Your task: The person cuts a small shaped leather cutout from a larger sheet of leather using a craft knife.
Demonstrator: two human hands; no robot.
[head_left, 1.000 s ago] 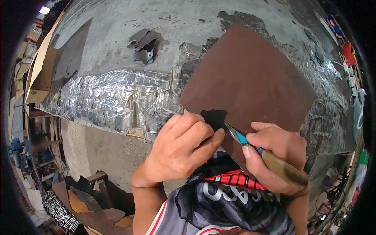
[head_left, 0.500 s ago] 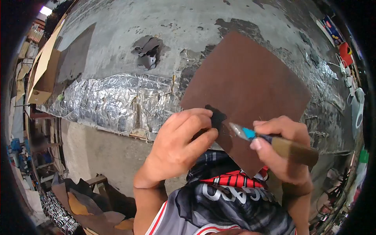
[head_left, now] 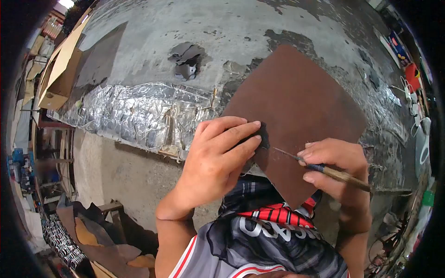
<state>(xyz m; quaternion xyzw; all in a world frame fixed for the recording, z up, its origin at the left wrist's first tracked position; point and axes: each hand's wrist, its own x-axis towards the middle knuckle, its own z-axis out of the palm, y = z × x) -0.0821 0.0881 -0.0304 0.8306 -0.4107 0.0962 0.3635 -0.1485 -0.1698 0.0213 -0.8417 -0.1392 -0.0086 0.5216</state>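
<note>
A brown board (head_left: 301,97) lies tilted as a diamond at the front edge of the worktable, one corner hanging over toward my lap. My left hand (head_left: 220,153) has its fingers bent over a small black piece of leather (head_left: 263,135), pressing it at the board's left edge; most of the piece is hidden under the fingers. In my right hand (head_left: 338,162) is a knife (head_left: 333,173) with a wooden handle, pinched near the blade. Its thin blade appears edge-on and points left, the tip just right of the black piece.
Dark scraps (head_left: 186,58) lie on the worn grey worktable (head_left: 153,28), whose front edge carries crinkled silver sheeting (head_left: 139,111). A cardboard box (head_left: 62,69) stands at the left. Leather offcuts (head_left: 99,231) are piled low left. Cables and a red item (head_left: 411,75) line the right side.
The knife has turned from showing its broad blade to edge-on. My left hand's fingers have shifted over the black piece and cover more of it. The view has shifted slightly.
</note>
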